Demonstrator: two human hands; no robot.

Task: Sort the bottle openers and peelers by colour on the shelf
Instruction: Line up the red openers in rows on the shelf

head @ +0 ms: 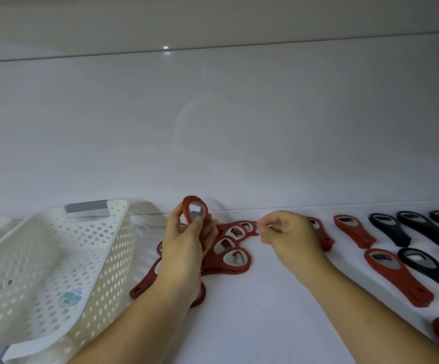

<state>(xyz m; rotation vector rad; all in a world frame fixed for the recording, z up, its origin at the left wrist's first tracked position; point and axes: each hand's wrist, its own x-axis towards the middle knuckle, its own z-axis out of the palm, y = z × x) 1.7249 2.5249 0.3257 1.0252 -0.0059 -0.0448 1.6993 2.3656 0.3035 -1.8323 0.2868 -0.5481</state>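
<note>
While upright, opener (pixel 195 211) in left hand (pixel 186 245)

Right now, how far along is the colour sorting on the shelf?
Partly done: black openers and a few red openers lie spread out at right. In hand: left hand holds a red opener; right hand pinches a tiny item. Left: the red pile at centre.
</note>
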